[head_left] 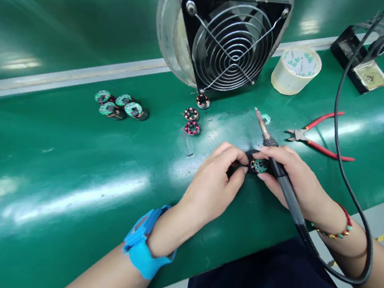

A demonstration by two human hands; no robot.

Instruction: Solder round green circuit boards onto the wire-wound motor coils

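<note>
Before me is a small round green circuit board (259, 166) with copper windings at its edge, sitting on a black round base (251, 156). My left hand (212, 182) pinches the left side of this base between thumb and fingers. From the right, my right hand (299, 181) has thumb and fingertips at the board while a soldering iron (286, 189) lies gripped in it. The iron's tip points up and away from the board. Another small green board (266, 119) lies just beyond the tip. My fingers partly hide the base.
Wound motor stators (192, 128) lie beyond my left hand. Several board-topped stators (133, 109) stand farther left. A fan with a wire guard (232, 49), a tape roll (296, 70) and an iron stand (361, 69) line the back. Red-handled cutters (301, 134) lie right, under the iron's cable (337, 125).
</note>
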